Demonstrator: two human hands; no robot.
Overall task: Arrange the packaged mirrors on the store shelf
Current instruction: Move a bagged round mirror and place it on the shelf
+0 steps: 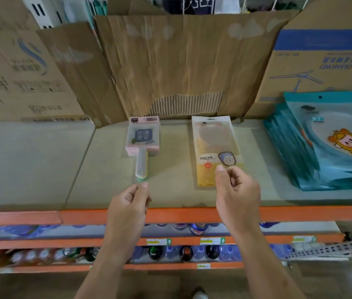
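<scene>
Two packaged mirrors lie flat on the cardboard-lined shelf (170,190). The pink hand mirror (142,137) is in a clear wrapper, handle pointing toward me. My left hand (130,201) is just below the handle's end, thumb and forefinger pinching the wrapper's lower edge. To its right lies the round mirror in a yellow-and-clear pack (214,147). My right hand (237,190) pinches that pack's lower right corner, thumb on top near the cartoon sticker.
A fanned stack of teal packs with a cartoon figure (326,143) fills the shelf's right end. Cardboard boxes (170,67) wall off the back. The orange shelf rail (181,214) runs along the front, with bottled drinks (183,253) on lower shelves.
</scene>
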